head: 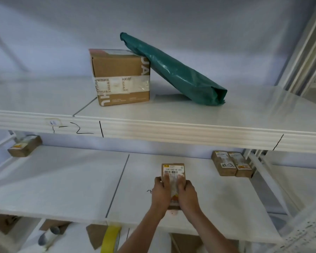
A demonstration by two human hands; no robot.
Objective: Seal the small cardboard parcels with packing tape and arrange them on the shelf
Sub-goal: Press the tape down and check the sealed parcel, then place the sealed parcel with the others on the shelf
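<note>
Currently: small parcel [173, 172], labelled, on lower shelf [62, 179]; left hand [161, 191] and right hand [187, 193] grip its sides, fingers curled. Advice: slide square, align beside paired parcels [232, 164] near right.

Both arms reach forward; left hand [161, 189] and right hand [187, 191] grip, thumbs on top

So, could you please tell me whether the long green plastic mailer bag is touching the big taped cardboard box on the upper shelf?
Touching. The head view shows the long green plastic mailer bag leaning against the big taped cardboard box, its upper end resting on the box's top right edge.
</note>
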